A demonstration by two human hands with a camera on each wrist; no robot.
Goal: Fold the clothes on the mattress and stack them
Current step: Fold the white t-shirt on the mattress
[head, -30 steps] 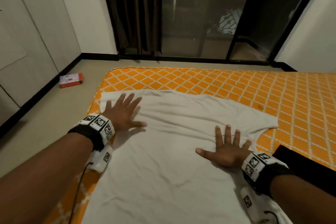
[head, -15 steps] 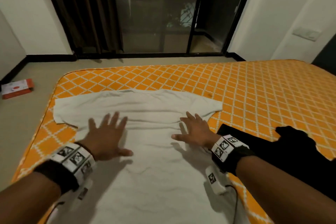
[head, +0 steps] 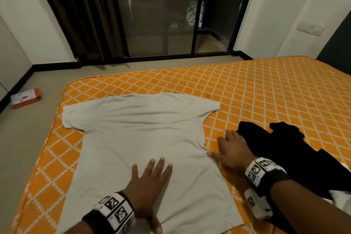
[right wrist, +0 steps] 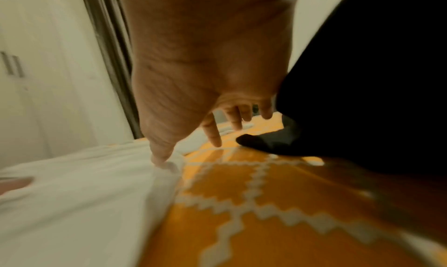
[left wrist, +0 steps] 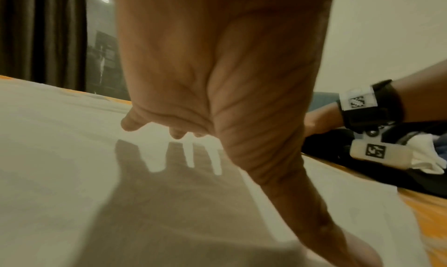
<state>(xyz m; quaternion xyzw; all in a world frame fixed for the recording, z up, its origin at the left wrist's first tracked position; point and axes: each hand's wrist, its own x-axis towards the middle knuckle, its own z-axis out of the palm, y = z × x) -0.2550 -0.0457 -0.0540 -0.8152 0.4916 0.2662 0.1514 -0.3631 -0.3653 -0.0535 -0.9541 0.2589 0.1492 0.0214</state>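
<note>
Two hands in frame. Left hand (head: 146, 186) lay flat, fingers spread and straight, palm down on the lower middle of one pale grey cotton T-shirt (head: 136, 131); the left wrist view showed the palm hovering just over the cloth with its shadow under it, so full contact unclear. Right hand (head: 232, 151) was also spread and relaxed, fingers straight, gripping nothing; its thumb tip touched the shirt's right side edge while the fingers reached onto the orange mattress with white diamond quilting (head: 266, 89). Right wrist view confirmed thumb on the cloth edge (right wrist: 167, 162), index tip (right wrist: 215, 141) down toward the mattress.

One T-shirt, spread out flat, collar end away from the person, both short sleeves out, near the mattress's left edge. One dark black garment heap (head: 281, 150) lay just right of the right hand, touching the wrist area; something white (head: 340, 199) poked out beneath it, kind unclear. Two tagged wrist bands, one per arm.

On the floor left of the mattress: one red-and-white flat box (head: 25, 98). Behind: one dark curtain (head: 79, 11), glass sliding doors (head: 161, 11).
</note>
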